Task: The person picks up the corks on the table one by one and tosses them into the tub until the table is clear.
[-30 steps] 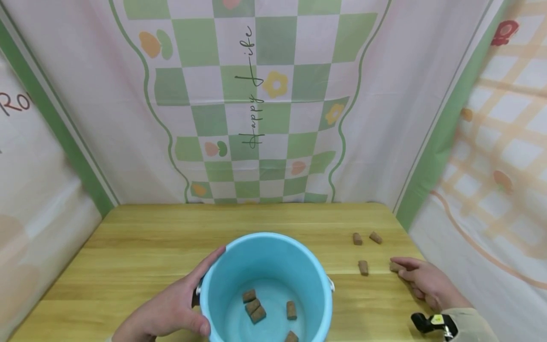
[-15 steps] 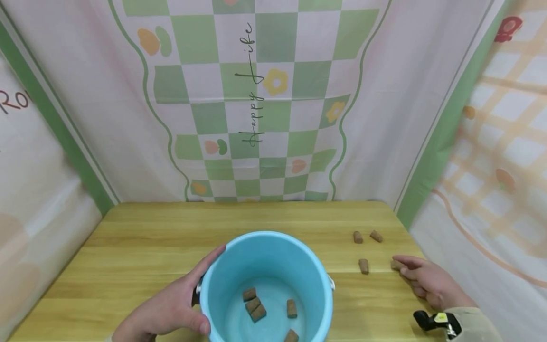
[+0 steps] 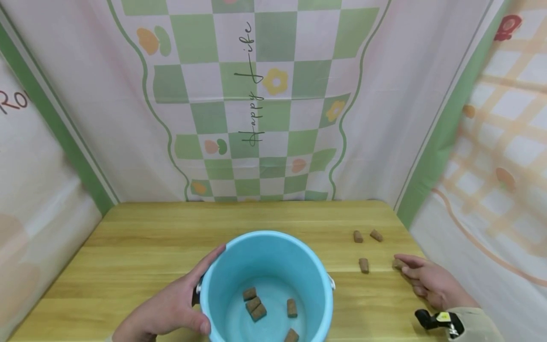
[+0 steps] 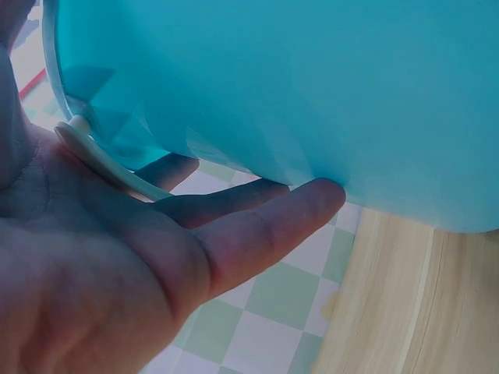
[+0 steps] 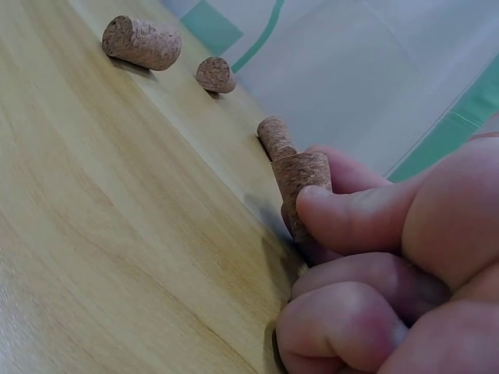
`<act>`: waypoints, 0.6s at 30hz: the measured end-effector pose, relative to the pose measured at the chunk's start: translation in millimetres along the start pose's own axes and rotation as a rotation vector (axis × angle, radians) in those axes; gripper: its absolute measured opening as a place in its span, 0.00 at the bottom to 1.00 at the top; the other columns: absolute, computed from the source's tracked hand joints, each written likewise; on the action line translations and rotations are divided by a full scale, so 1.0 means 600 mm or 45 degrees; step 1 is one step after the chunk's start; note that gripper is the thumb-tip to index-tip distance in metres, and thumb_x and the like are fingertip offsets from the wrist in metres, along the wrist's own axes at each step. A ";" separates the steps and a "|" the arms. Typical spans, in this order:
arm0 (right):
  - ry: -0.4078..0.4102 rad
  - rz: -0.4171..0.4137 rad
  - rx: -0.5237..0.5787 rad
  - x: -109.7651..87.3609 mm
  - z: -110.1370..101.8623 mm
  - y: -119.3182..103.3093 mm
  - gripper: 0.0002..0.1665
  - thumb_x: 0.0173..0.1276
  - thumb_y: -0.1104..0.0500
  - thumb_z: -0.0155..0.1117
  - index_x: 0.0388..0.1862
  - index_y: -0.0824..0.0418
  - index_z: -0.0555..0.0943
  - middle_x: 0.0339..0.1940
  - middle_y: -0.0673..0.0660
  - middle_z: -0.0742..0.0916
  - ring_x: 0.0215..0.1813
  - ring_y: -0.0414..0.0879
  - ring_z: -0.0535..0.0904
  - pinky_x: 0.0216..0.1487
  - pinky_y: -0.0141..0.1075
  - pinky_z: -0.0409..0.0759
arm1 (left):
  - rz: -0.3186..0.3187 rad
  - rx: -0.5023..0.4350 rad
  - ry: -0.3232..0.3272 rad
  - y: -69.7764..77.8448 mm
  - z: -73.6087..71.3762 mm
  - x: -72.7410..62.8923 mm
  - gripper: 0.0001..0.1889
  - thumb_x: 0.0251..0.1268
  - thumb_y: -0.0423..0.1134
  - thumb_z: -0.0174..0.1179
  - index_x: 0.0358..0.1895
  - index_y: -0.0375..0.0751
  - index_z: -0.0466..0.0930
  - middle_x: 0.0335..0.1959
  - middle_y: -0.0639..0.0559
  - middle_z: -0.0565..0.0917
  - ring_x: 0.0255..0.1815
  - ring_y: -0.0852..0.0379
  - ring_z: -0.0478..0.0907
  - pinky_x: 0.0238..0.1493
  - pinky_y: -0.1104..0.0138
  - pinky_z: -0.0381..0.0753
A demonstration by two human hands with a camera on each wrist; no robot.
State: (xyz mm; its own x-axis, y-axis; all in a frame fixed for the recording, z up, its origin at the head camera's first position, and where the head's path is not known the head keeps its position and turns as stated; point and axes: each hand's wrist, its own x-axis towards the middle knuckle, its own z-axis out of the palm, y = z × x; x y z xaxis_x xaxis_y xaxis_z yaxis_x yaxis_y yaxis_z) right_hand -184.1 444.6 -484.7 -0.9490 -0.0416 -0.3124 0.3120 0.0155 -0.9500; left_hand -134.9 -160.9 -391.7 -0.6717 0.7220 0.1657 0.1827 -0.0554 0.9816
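Note:
A light blue bucket [image 3: 267, 242] stands at the front middle of the wooden table, with several brown corks [image 3: 258, 312] lying on its bottom. My left hand [image 3: 173, 304] spans the bucket's left side from outside, thumb toward the near side. In the left wrist view its fairly straight fingers [image 4: 269, 230] touch the bucket wall [image 4: 312, 93], beside the white handle [image 4: 97, 160]. At the table's right side, my right hand [image 3: 431, 282] pinches a cork [image 5: 300, 183] between thumb and forefinger, close over the tabletop. The other right fingers are curled under.
Three more corks lie on the table [image 3: 162, 228] left of and beyond my right hand: a near one [image 3: 363, 265] and two farther back [image 3: 358, 236]. Printed cloth curtains [image 3: 376, 118] enclose the table at the back and both sides.
The right hand, pinching the cork, has shifted only very slightly to the right in the head view. The left hand, the bucket and the other corks stay practically where they were.

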 end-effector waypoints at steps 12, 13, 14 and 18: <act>-0.053 0.011 0.123 -0.002 -0.012 0.002 0.22 0.76 0.69 0.54 0.48 0.39 0.82 0.50 0.50 0.81 0.21 0.34 0.64 0.20 0.26 0.66 | -0.018 -0.003 0.002 -0.001 0.000 -0.002 0.58 0.58 0.46 0.75 0.82 0.55 0.38 0.73 0.33 0.58 0.66 0.28 0.62 0.56 0.52 0.77; -0.054 0.019 0.157 -0.002 -0.014 0.002 0.23 0.76 0.69 0.54 0.48 0.39 0.83 0.50 0.50 0.82 0.21 0.33 0.64 0.20 0.26 0.66 | -0.016 -0.001 -0.001 -0.001 0.000 -0.002 0.58 0.58 0.46 0.75 0.82 0.55 0.38 0.73 0.33 0.58 0.66 0.28 0.62 0.56 0.52 0.77; -0.065 0.023 0.199 -0.003 -0.015 0.002 0.23 0.76 0.69 0.53 0.48 0.39 0.83 0.50 0.50 0.81 0.22 0.33 0.64 0.20 0.26 0.66 | -0.015 0.002 -0.002 -0.001 0.000 -0.002 0.58 0.58 0.47 0.74 0.82 0.55 0.38 0.73 0.33 0.58 0.66 0.28 0.62 0.56 0.52 0.77; -0.074 0.039 0.320 -0.004 -0.020 0.001 0.23 0.78 0.68 0.52 0.47 0.39 0.84 0.52 0.49 0.82 0.22 0.33 0.64 0.20 0.26 0.67 | -0.027 0.000 -0.003 -0.001 -0.001 -0.003 0.58 0.58 0.47 0.74 0.82 0.57 0.38 0.73 0.34 0.58 0.67 0.29 0.61 0.57 0.53 0.77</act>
State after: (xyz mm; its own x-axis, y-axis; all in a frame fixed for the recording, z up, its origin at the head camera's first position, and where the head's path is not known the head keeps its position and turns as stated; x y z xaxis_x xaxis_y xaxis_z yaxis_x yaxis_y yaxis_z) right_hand -182.2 456.5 -484.5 -0.9370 -0.1025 -0.3340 0.3490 -0.2311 -0.9082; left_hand -134.4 -162.3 -392.7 -0.6739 0.7245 0.1446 0.1680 -0.0402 0.9850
